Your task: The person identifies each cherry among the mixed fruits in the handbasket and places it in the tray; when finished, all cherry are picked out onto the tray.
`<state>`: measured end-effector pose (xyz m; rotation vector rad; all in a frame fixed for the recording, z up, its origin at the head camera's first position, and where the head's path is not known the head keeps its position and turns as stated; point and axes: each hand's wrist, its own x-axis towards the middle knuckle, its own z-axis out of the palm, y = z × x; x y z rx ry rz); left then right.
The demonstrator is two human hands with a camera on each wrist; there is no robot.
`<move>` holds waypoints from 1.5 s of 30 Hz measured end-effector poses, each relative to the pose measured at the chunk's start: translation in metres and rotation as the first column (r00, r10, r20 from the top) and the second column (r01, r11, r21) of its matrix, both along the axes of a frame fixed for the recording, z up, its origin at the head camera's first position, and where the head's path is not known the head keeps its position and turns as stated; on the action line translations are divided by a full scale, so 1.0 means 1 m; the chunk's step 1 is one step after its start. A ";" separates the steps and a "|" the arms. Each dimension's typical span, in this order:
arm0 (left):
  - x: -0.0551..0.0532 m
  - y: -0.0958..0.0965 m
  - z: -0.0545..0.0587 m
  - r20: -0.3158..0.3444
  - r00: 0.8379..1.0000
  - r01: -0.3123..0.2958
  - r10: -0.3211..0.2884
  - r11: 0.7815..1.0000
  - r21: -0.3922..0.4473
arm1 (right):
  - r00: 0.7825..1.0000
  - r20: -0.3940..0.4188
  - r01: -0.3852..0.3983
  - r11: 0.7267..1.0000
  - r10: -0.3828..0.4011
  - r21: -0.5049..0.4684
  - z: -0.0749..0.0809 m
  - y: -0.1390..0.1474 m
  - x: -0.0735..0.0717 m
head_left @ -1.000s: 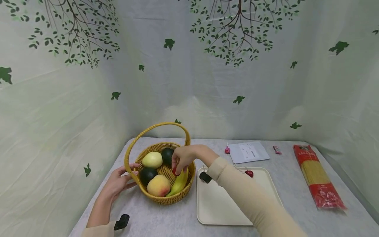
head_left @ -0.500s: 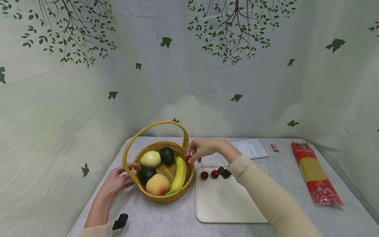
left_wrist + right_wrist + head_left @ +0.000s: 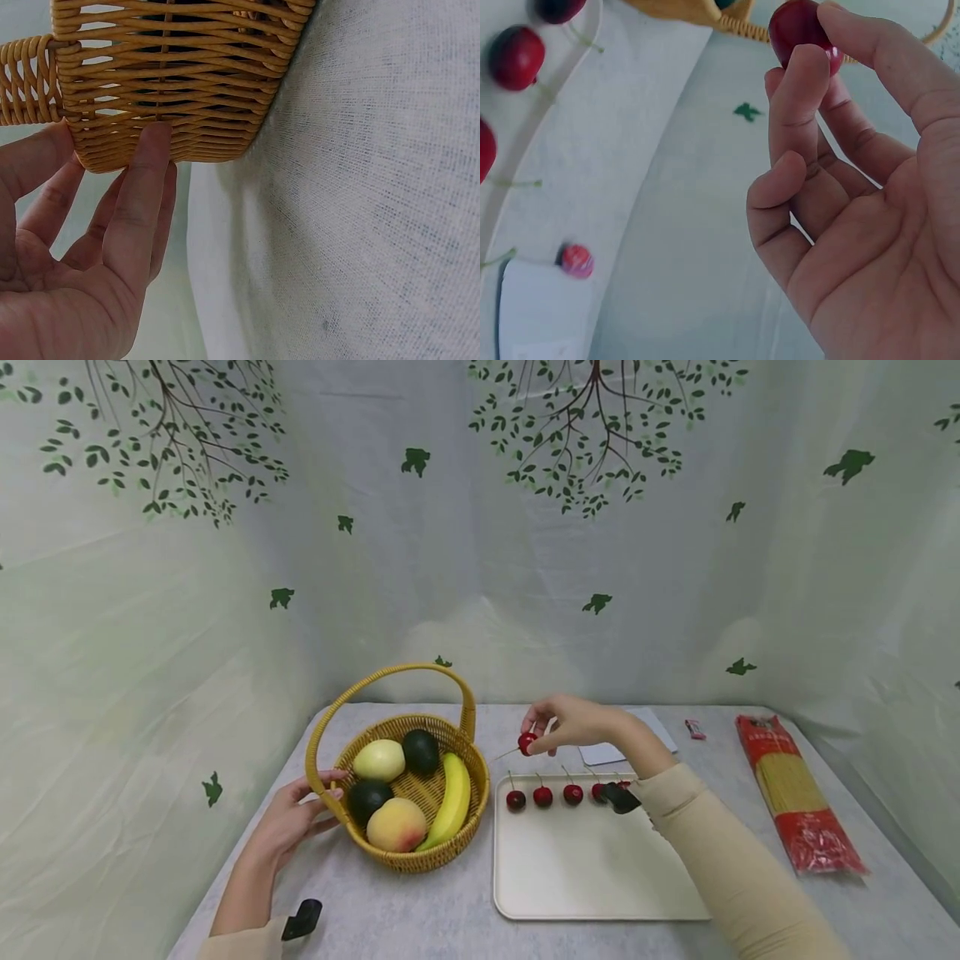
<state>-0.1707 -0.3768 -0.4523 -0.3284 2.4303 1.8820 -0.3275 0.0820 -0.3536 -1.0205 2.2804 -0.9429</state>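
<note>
My right hand (image 3: 576,724) pinches a red cherry (image 3: 527,743) between thumb and fingertips, above the tray's back left corner. Its thin stem points left. In the right wrist view, the cherry (image 3: 801,34) sits at the tips of the thumb and fingers. My left hand (image 3: 291,817) touches the left side of a yellow wicker basket (image 3: 420,862), near the handle's base. Its fingers rest against the weave (image 3: 187,112) in the left wrist view. Inside the basket are a banana (image 3: 454,802), a peach (image 3: 397,825), a pale yellow-green fruit (image 3: 379,760) and dark round fruits (image 3: 421,752).
Several cherries (image 3: 573,794) stand in a row along the back of a cream tray (image 3: 592,885). Behind it lies a white printed sheet (image 3: 600,753), with a pink wrapped ball (image 3: 577,260) beside it. A small candy (image 3: 695,729) and a red noodle packet (image 3: 798,793) lie right.
My right hand has lifted the cherry out of the basket and carried it right, towards the tray's back edge. My left hand stays at the basket's side.
</note>
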 end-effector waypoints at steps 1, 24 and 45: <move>0.000 0.000 0.000 0.000 1.000 0.001 -0.001 1.000 -0.001 | 1.000 -0.007 0.021 1.000 -0.021 -0.007 -0.001 0.007 0.000; 0.001 0.004 0.005 0.004 1.000 0.009 -0.009 1.000 0.010 | 0.915 -0.040 0.394 0.912 -0.400 -0.114 -0.066 0.135 0.018; -0.001 0.001 0.001 0.023 1.000 -0.005 0.005 1.000 -0.004 | 0.827 -0.133 0.553 0.833 -0.546 0.015 -0.114 0.171 0.030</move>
